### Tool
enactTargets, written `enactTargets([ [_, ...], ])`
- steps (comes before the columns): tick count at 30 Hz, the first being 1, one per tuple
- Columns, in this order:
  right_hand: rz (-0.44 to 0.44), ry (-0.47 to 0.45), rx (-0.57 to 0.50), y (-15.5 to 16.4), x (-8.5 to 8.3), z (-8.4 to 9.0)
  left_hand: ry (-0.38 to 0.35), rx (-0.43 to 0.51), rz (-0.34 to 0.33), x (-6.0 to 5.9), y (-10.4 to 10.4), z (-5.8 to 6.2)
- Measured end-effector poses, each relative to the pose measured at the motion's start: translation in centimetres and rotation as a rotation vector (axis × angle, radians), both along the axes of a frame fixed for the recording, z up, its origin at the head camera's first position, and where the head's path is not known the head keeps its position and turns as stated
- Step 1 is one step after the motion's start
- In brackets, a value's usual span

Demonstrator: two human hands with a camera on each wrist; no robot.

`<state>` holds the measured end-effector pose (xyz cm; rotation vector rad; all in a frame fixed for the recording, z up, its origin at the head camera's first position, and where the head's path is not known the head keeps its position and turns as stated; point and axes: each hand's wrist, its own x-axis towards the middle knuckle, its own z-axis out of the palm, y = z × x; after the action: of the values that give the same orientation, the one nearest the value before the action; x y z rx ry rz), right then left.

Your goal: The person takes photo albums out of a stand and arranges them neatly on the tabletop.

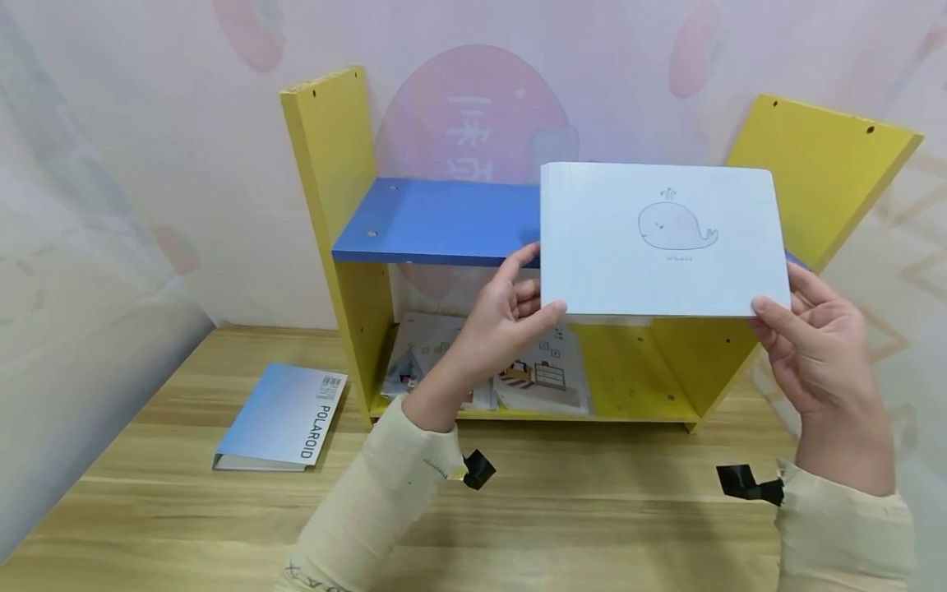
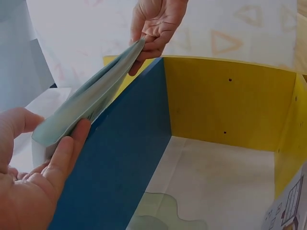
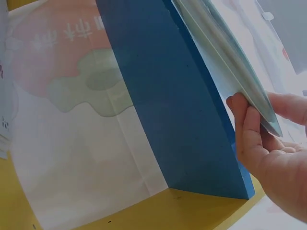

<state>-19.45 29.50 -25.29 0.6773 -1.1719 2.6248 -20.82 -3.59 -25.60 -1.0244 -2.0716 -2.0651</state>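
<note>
Head view: both hands hold a pale book (image 1: 662,238) with a whale drawing level above the blue shelf (image 1: 436,220) of a yellow rack (image 1: 329,189). The left hand (image 1: 503,316) pinches its near left corner, the right hand (image 1: 817,345) its near right corner. With only corner grips, the book could sag or tip off the shelf edge.

Left wrist view: the left hand (image 2: 33,187) has its thumb under the book (image 2: 91,98), which bows between the grips; a loose pinch could let it slip.

Right wrist view: the right hand (image 3: 268,153) grasps the book's edge (image 3: 230,67) just beside the shelf (image 3: 168,91); catching that edge could jolt it free.
</note>
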Motion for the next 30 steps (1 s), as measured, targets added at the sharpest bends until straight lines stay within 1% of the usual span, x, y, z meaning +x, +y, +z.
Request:
enactTargets([
  [6,0.020,0.048,0.032,0.4,0.8,-0.2,-0.006,-0.026,-0.050,0.4,-0.1,0.0],
  [10,0.014,0.096,0.057,0.1,1.2,0.0,-0.004,-0.018,-0.059,0.5,-0.4,-0.1],
  [13,0.012,0.117,0.042,-0.3,1.4,0.0,0.002,-0.015,-0.067,0.7,-0.7,-0.2],
  [15,0.026,0.127,0.018,-0.5,1.6,0.0,0.012,-0.009,-0.080,0.8,-0.9,-0.2],
  [18,0.033,0.136,0.019,-0.8,1.9,0.2,0.023,0.003,-0.091,1.1,-1.2,-0.2],
  [24,0.033,0.148,0.065,-1.0,2.7,0.4,0.005,0.016,-0.096,1.5,-1.8,-0.2],
  [30,0.091,0.179,0.125,-1.1,3.3,0.2,0.014,-0.002,-0.083,1.9,-2.5,-0.3],
])
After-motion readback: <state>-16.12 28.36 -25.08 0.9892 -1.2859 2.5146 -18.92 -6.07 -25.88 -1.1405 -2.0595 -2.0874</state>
